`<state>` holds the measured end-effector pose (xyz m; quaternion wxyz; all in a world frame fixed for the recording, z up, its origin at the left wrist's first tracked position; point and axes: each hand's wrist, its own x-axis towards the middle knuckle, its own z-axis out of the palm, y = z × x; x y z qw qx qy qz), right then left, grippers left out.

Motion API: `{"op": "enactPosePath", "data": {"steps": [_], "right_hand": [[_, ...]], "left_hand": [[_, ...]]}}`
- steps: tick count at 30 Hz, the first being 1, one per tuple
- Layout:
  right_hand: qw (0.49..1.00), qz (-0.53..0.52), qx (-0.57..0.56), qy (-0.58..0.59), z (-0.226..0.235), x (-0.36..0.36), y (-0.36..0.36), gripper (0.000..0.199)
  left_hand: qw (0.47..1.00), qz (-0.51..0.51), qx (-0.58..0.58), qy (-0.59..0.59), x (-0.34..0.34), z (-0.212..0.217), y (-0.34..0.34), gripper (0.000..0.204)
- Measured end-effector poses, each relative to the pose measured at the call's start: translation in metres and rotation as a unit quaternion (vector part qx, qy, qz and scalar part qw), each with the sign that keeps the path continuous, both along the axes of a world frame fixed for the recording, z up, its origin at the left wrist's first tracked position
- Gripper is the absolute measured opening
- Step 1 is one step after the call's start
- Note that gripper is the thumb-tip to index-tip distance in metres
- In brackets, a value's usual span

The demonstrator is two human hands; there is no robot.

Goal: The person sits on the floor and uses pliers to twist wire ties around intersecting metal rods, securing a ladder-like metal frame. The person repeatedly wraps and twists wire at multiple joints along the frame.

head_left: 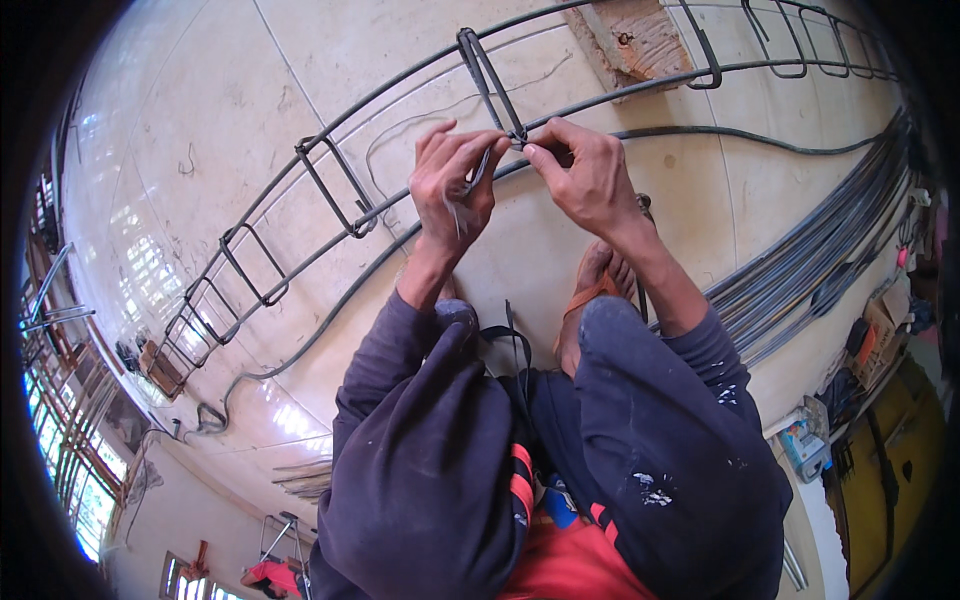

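Note:
A long cage of dark steel bars [420,190] with rectangular stirrups stretches in a curve across the tiled floor. Both my hands meet at the lower corner of one stirrup [490,85]. Thin tie wire [478,165] runs through my left hand [452,190], whose fingers pinch close to that corner. From the other side, my right hand [590,178] is closed, thumb and forefinger pinching the wire at the same joint. The wire's ends are too small to follow.
A rough wooden block [640,45] lies under the cage's far side. Loose steel rods [810,270] are bundled at the right. One dark bar [300,355] curves along the near side. My sandalled foot [595,290] is close below the cage; boxes and bags line the right wall.

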<state>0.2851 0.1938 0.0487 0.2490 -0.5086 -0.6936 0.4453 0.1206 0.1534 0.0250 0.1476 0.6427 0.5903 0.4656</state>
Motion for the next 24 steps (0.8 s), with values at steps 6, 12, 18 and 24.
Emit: {"op": "enactPosePath", "data": {"steps": [6,12,18,24], "right_hand": [[0.978,-0.043,0.184,-0.090,-0.011,-0.016,-0.021,0.010],[0.971,-0.073,0.192,-0.124,-0.016,-0.021,-0.026,0.016],[0.970,-0.088,0.140,-0.176,-0.010,-0.031,-0.023,0.020],[0.906,-0.228,-0.356,0.027,0.012,-0.027,-0.001,0.018]], "left_hand": [[0.987,-0.100,0.027,0.124,-0.005,0.021,0.024,0.014],[0.975,-0.155,0.004,0.157,0.007,0.037,0.039,0.011],[0.986,-0.120,-0.013,0.117,0.002,0.044,0.032,0.020],[0.928,-0.081,-0.297,-0.210,-0.017,0.054,-0.031,0.018]]}}
